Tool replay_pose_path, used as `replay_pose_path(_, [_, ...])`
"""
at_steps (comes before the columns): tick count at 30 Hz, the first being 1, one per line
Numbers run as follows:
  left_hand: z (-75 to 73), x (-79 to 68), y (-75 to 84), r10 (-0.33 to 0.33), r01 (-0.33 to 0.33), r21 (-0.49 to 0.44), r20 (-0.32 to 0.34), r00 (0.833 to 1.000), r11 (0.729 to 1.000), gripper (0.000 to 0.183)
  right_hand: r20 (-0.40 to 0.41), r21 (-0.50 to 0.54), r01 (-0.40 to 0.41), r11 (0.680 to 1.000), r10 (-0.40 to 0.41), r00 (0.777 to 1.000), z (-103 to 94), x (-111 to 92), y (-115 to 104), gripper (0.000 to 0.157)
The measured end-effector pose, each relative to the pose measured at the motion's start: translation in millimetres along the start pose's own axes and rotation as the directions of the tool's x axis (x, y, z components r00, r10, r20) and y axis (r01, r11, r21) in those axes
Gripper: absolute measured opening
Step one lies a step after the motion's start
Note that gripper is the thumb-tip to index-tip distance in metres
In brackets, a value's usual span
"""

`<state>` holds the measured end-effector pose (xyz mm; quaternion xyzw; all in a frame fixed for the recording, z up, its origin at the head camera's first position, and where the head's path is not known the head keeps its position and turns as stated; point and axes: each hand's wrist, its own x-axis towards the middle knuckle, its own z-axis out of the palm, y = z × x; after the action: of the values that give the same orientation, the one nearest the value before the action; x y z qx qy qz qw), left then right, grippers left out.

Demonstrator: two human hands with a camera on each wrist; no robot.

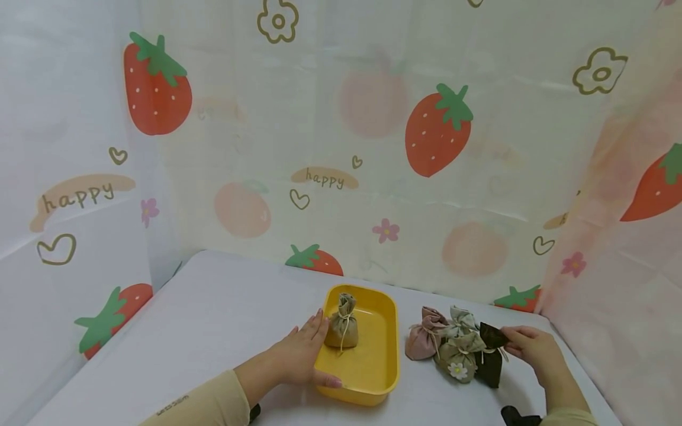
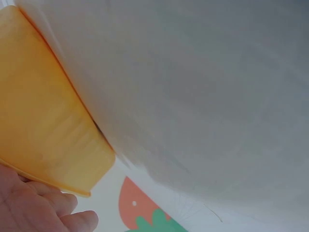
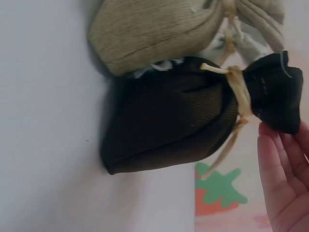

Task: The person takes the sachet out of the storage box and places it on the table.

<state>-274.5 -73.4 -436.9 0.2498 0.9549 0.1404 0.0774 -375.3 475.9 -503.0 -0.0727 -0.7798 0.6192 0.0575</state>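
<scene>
My left hand (image 1: 301,355) lies against the left side of a yellow plastic tray (image 1: 393,349), fingers straight along the rim and thumb over the near corner. Its fingers (image 2: 58,205) also show at the rim in the left wrist view. Inside the tray, near those fingertips, a tan drawstring pouch (image 1: 343,331) stands upright. At the right, my right hand (image 1: 535,349) pinches the gathered top of a black drawstring pouch (image 3: 169,121). This pouch stands beside an olive pouch with a white flower (image 1: 457,358), apparently on the table.
A pink pouch (image 1: 422,340) and a pale grey-white pouch (image 1: 462,319) cluster with the olive one, right of the tray. The white table (image 1: 229,296) backs onto a strawberry-print curtain (image 1: 330,142). A dark object (image 1: 517,417) sits beside the right sleeve.
</scene>
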Motion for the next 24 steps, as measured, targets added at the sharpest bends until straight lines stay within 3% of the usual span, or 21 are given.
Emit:
replay_pose_path(4, [0.1,0.2,0.1,0.001,-0.001,0.007,0.000,1.000,1.000,0.124,0.092,0.065,0.069,0.995,-0.075,0.993,-6.8,-1.7,-6.0,0.018])
replay_pose_path(6, [0.3,0.8,0.0,-0.001,0.001,0.005,0.000,1.000,1.000,0.123,0.162,0.115,0.117,0.986,-0.135,0.978,-7.9,-7.7,-16.5,0.018])
replay_pose_path(8, [0.5,1.1,-0.3,-0.003,0.003,0.002,0.001,1.000,1.000,0.123,0.233,0.175,0.181,0.968,-0.220,0.947,-9.4,-11.0,-24.0,0.020])
replay_pose_path(10, [0.5,1.3,-0.3,-0.005,0.005,-0.004,0.001,1.000,1.000,0.122,0.261,0.211,0.211,0.955,-0.263,0.929,-11.0,-11.4,-28.5,0.021])
replay_pose_path(14, [0.8,1.4,-0.6,-0.007,0.007,-0.007,0.000,1.000,1.000,0.122,0.270,0.239,0.258,0.936,-0.319,0.909,-12.3,-7.0,-30.3,0.023])
replay_pose_path(15, [0.7,1.6,-0.6,-0.008,0.008,-0.007,0.001,1.000,1.000,0.122,0.257,0.213,0.254,0.943,-0.305,0.917,-9.5,-10.8,-36.5,0.022])
replay_pose_path(18, [0.8,1.6,-0.7,-0.011,0.011,-0.004,0.002,1.000,1.000,0.122,0.263,0.185,0.265,0.946,-0.308,0.914,0.7,-25.2,-56.3,0.024])
replay_pose_path(19, [0.8,1.7,-0.8,-0.011,0.011,-0.005,0.003,1.000,1.000,0.122,0.279,0.201,0.275,0.940,-0.324,0.904,4.0,-28.3,-61.3,0.025])
replay_pose_path(20, [0.7,1.5,-0.6,-0.009,0.009,-0.005,0.003,1.000,1.000,0.122,0.271,0.185,0.264,0.947,-0.307,0.912,9.1,-34.2,-69.4,0.028])
replay_pose_path(24, [0.0,1.1,0.0,-0.008,0.008,-0.011,0.004,1.000,1.000,0.122,0.266,0.173,0.275,0.946,-0.314,0.911,24.1,-45.1,-86.5,0.029])
